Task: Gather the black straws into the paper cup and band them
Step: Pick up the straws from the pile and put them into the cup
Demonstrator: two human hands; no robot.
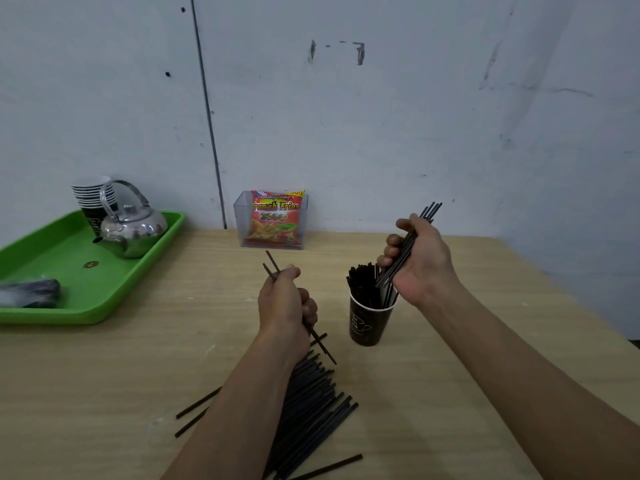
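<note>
— Wooden table (pixel 450 393) against grey scuffed wall (pixel 381 133). Contents?
— Green tray (pixel 69 258) far left, bearing a kettle (pixel 133 230). Loose straw pile (pixel 311 410) at the near edge, under the left forearm.
— Hands?
— Right hand (pixel 419 261) grips a tilted straw bundle (pixel 429 211) just above the paper cup (pixel 367 323), which stands upright, part-filled with straws. Left hand (pixel 284 306), just left of the cup, pinches two straws (pixel 272 261).
</note>
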